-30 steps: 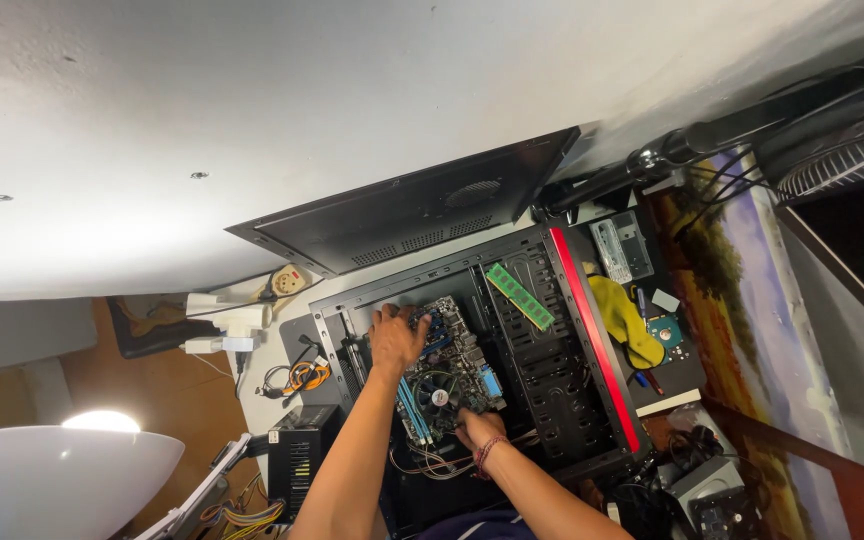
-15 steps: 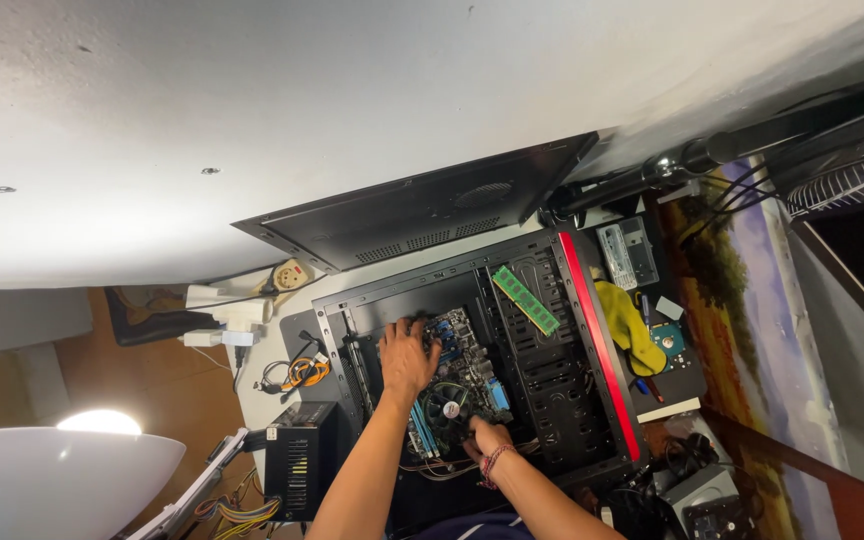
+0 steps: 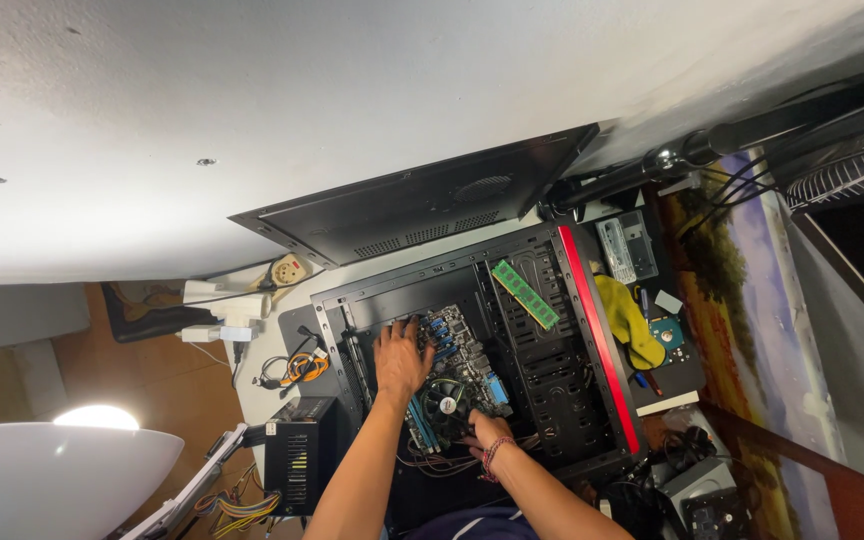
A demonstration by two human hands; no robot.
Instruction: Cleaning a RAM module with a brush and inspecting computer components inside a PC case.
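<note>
White ceiling fills the upper view; below it a white tabletop (image 3: 262, 372) carries an open black computer case (image 3: 472, 350) with a red front edge, lying on its side. Left hand (image 3: 399, 360) rests flat on the motherboard (image 3: 452, 375) inside the case, fingers (image 3: 392, 330) spread. Right hand (image 3: 488, 432) sits at the board's near edge beside the round cooler fan (image 3: 445, 403); its finger position cannot be determined. Green memory stick (image 3: 525, 294) lies on the drive cage, apart from both hands. Black side panel (image 3: 422, 205) leans behind the case. Yellow cloth (image 3: 627, 320) lies right of the red edge. Black power supply (image 3: 297, 455) stands left of the case.
</note>
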